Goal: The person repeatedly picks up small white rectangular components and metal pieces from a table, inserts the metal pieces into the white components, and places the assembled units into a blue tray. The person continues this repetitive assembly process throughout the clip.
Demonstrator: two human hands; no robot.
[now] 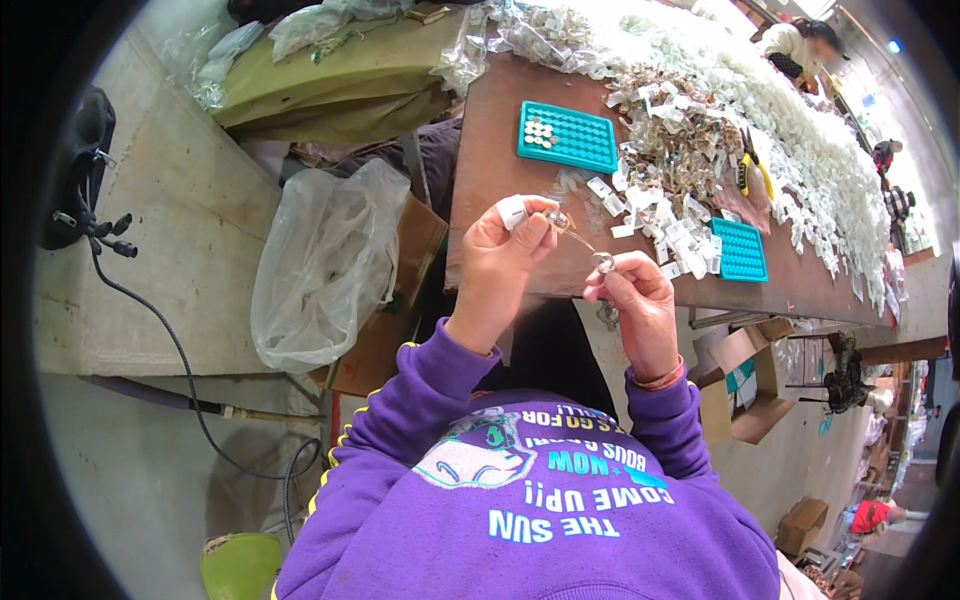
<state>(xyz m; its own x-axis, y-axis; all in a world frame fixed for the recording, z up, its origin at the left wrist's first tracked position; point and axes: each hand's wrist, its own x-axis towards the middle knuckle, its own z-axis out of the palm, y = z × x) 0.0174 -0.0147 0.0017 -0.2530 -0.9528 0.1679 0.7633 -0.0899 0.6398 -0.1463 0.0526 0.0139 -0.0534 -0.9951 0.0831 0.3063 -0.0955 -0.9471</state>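
My left hand [503, 250] is raised over the table's near edge, its thumb and forefinger pinched on one end of a small jewelry piece [577, 237]. That piece looks like a thin strand with shiny metal bits; its exact kind is too small to tell. A white tag or wrap [512, 212] shows by the left fingers. At the strand's other end, my right hand [640, 298] pinches a small pale curved part [604, 263]. Beyond the hands lies a teal tray [583, 137] with rows of pockets, several holding round pale pieces at its left end.
A heap of small bagged and carded pieces [680, 130] covers much of the brown table [500, 90]. Yellow-handled pliers [750, 165] and a second teal tray [740, 250] lie at its right. A clear plastic bag [325, 265] hangs left. Another person [800, 50] sits far right.
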